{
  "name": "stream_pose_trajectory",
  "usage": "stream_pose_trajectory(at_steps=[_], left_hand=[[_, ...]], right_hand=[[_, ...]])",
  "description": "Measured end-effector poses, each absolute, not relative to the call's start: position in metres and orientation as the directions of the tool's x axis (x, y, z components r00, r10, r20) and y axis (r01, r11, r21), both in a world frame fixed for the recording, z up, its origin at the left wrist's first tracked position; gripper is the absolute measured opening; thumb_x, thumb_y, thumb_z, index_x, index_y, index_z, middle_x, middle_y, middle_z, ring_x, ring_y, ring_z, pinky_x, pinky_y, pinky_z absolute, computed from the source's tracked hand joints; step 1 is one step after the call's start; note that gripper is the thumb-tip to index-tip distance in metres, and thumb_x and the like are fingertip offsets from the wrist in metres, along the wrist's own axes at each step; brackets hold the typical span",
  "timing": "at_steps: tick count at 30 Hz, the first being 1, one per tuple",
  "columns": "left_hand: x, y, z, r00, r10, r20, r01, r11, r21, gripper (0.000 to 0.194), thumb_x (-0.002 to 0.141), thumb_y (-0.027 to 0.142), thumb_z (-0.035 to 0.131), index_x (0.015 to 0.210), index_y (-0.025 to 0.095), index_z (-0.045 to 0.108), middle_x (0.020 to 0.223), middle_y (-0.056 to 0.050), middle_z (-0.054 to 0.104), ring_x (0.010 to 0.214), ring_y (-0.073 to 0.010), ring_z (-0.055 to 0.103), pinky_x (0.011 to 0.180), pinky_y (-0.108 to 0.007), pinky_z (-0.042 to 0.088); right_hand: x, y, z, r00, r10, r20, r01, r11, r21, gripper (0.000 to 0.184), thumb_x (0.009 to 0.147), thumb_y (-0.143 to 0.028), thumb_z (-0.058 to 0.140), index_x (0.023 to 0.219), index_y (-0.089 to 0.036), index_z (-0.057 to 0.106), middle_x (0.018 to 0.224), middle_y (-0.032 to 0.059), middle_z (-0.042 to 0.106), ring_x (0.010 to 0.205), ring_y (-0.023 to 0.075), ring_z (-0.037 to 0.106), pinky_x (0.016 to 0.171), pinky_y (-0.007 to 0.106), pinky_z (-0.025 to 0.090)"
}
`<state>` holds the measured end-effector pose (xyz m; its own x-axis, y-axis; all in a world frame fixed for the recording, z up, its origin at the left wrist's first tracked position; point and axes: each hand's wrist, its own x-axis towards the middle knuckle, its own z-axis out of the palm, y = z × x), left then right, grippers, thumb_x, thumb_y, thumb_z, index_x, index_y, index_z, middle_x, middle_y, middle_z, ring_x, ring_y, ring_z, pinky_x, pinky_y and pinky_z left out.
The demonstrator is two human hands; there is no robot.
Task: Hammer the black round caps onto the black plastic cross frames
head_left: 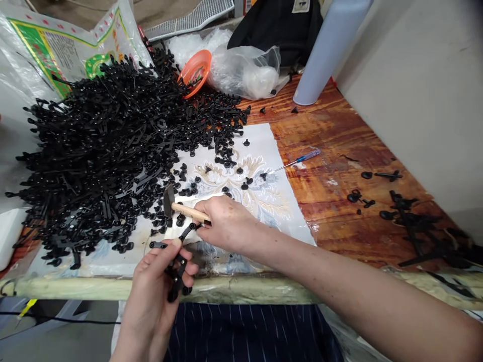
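Note:
My right hand (228, 223) is closed around the wooden handle of a small hammer (184, 210). Its dark metal head points left, over a pale pad (173, 232) with small black round pieces on and around it. Just below, my left hand (160, 276) is closed on a jointed black plastic piece (181, 264) made of linked arms with round ends. One arm of that piece reaches up toward my right hand's fingers; whether it touches them I cannot tell. Part of the piece is hidden behind my left fingers and thumb.
A large heap of black plastic parts (113, 130) covers the table's left side. An orange bowl (206, 63) leans at its back. A screwdriver (307, 156) lies across the patterned sheet's (271, 146) right edge. A grey-blue cylinder (324, 55) stands by the wall. More black parts (411, 221) lie right.

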<state>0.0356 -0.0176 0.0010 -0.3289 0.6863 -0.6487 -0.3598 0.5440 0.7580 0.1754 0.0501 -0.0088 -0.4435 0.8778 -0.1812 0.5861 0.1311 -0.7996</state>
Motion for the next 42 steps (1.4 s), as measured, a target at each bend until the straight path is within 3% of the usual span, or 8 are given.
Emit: stream_pose_trajectory(at_steps=[12, 25, 29, 31, 35, 38, 42], left_hand=[[0.041, -0.016, 0.004, -0.359, 0.643, -0.676, -0.367, 0.569, 0.736, 0.008, 0.063, 0.011, 0.068, 0.056, 0.01, 0.065, 0.048, -0.002, 0.062, 0.037, -0.0116, 0.056, 0.03, -0.016, 0.042], [0.039, -0.018, 0.003, -0.37, 0.686, -0.626, -0.285, 0.558, 0.78, 0.016, 0.054, 0.018, 0.078, 0.051, 0.011, 0.064, 0.045, -0.002, 0.064, 0.036, -0.0128, 0.057, 0.031, -0.017, 0.043], [0.038, -0.017, 0.003, -0.351, 0.673, -0.652, -0.296, 0.58, 0.759, 0.016, 0.054, 0.019, 0.078, 0.05, 0.01, 0.065, 0.044, -0.003, 0.064, 0.034, -0.0121, 0.056, 0.03, -0.017, 0.042], [0.038, -0.016, 0.002, -0.344, 0.667, -0.66, -0.302, 0.587, 0.751, 0.015, 0.055, 0.019, 0.077, 0.051, 0.011, 0.065, 0.044, -0.003, 0.064, 0.034, -0.0121, 0.055, 0.03, -0.017, 0.041], [0.037, -0.015, 0.001, -0.362, 0.666, -0.652, -0.293, 0.582, 0.758, 0.015, 0.056, 0.018, 0.076, 0.052, 0.012, 0.063, 0.045, -0.002, 0.064, 0.034, -0.0121, 0.055, 0.03, -0.017, 0.042], [0.037, -0.015, 0.003, -0.355, 0.679, -0.642, -0.267, 0.585, 0.766, 0.017, 0.057, 0.019, 0.077, 0.052, 0.012, 0.063, 0.045, -0.002, 0.064, 0.034, -0.0123, 0.056, 0.031, -0.017, 0.041], [0.037, -0.017, 0.006, -0.326, 0.712, -0.621, -0.231, 0.577, 0.783, 0.021, 0.057, 0.025, 0.077, 0.051, 0.012, 0.062, 0.043, -0.003, 0.063, 0.032, -0.0115, 0.053, 0.032, -0.018, 0.042]], right_hand=[[0.18, 0.049, -0.008, -0.452, 0.878, -0.155, 0.568, 0.149, -0.809, 0.011, 0.067, -0.013, 0.059, 0.073, -0.022, 0.062, 0.059, -0.0047, 0.053, 0.052, 0.009, 0.043, 0.048, 0.021, 0.027], [0.178, 0.047, -0.014, -0.459, 0.883, -0.098, 0.552, 0.196, -0.811, 0.009, 0.067, -0.013, 0.059, 0.073, -0.02, 0.06, 0.06, -0.0043, 0.051, 0.053, 0.0092, 0.042, 0.049, 0.021, 0.027], [0.189, 0.048, -0.002, -0.499, 0.864, -0.064, 0.482, 0.215, -0.849, 0.012, 0.072, -0.018, 0.058, 0.084, -0.022, 0.06, 0.06, -0.0059, 0.049, 0.052, 0.0093, 0.041, 0.048, 0.022, 0.027], [0.197, 0.051, 0.01, -0.5, 0.866, -0.014, 0.397, 0.215, -0.892, 0.01, 0.081, -0.026, 0.056, 0.089, -0.021, 0.059, 0.065, -0.0055, 0.05, 0.056, 0.0098, 0.044, 0.05, 0.022, 0.028], [0.217, 0.054, 0.034, -0.408, 0.906, 0.116, 0.311, 0.257, -0.915, 0.027, 0.099, -0.033, 0.037, 0.094, -0.02, 0.06, 0.072, -0.0044, 0.054, 0.063, 0.0094, 0.048, 0.058, 0.021, 0.033], [0.228, 0.044, 0.034, -0.476, 0.859, 0.187, 0.366, 0.387, -0.846, 0.028, 0.101, -0.027, 0.035, 0.114, -0.024, 0.059, 0.08, -0.0037, 0.062, 0.069, 0.0103, 0.055, 0.064, 0.021, 0.037], [0.236, 0.02, 0.014, -0.593, 0.803, 0.063, 0.546, 0.458, -0.701, 0.038, 0.097, -0.021, 0.041, 0.134, -0.026, 0.049, 0.099, 0.0042, 0.07, 0.082, 0.0183, 0.065, 0.073, 0.028, 0.046]])
